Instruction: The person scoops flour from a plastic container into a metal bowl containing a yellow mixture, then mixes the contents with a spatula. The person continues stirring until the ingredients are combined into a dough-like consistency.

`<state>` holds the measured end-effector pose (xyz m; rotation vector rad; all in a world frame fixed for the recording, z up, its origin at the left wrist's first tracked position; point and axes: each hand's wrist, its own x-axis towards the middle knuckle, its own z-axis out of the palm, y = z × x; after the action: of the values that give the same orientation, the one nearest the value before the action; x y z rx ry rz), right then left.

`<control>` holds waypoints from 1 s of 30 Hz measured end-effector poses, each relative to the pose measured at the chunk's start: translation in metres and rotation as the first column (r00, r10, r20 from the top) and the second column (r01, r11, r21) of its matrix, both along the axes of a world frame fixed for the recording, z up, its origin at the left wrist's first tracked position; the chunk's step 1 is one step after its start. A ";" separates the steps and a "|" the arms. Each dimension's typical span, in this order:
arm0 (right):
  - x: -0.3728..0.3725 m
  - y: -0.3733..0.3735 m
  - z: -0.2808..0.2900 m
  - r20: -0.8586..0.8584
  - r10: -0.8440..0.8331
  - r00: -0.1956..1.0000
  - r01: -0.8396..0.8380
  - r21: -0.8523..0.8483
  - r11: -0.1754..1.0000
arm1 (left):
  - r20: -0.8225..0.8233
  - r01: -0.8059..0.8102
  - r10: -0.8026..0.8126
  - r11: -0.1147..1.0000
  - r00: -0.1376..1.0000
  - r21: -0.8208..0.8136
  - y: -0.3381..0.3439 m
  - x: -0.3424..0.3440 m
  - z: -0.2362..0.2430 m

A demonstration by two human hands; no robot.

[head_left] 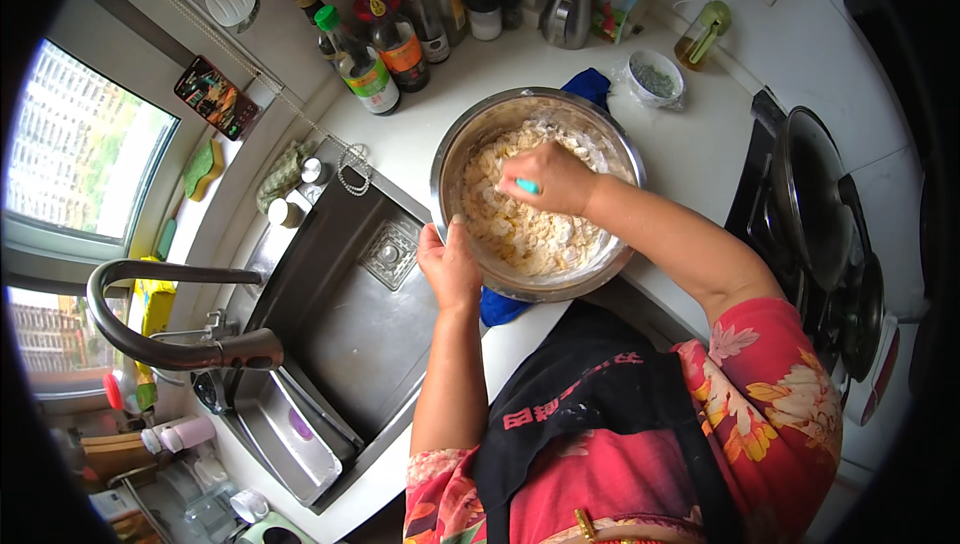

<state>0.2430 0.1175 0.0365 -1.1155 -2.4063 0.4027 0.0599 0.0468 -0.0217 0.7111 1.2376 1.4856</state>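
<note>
A wide metal mixing bowl (515, 109) stands on the white counter, holding a crumbly, pale yellow flour mixture (545, 244) with dry white flour at its edges. My right hand (548, 180) is closed in a fist over the mixture, around a utensil with a turquoise handle end (528, 186). The utensil's lower part is hidden by the hand and the mixture. At the bowl's left side my left hand (450, 266) grips the rim, thumb on top and fingers outside. Blue cloth (505, 307) shows from under the bowl at its near and far sides.
A steel sink (350, 294) with an arched faucet (180, 352) lies at the left. Sauce bottles (365, 74) stand behind. Far right of the bowl are a small covered bowl (655, 79) and an oil bottle (704, 36). A lidded pan (815, 199) sits at the right.
</note>
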 end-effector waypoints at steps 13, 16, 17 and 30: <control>0.009 -0.053 0.037 -0.295 0.144 0.945 -0.255 -0.385 0.887 | -0.011 -0.016 0.016 1.000 1.000 0.011 -0.001 0.001 -0.005; 0.006 -0.034 0.016 -0.200 0.102 0.974 -0.157 -0.282 0.946 | -0.012 -0.015 0.015 1.000 1.000 -0.003 -0.002 0.000 -0.001; 0.008 -0.026 0.010 -0.177 0.052 0.983 -0.098 -0.258 0.961 | -0.004 -0.016 0.016 1.000 1.000 0.007 -0.002 -0.001 -0.003; 0.073 -0.007 0.051 -0.177 -0.381 0.907 0.349 -0.190 0.918 | 0.001 -0.023 0.023 0.999 1.000 -0.024 -0.003 0.001 0.003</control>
<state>0.3159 0.1101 0.0874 -1.4793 -1.9527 0.5540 0.0609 0.0437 -0.0184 0.6823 1.2642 1.4872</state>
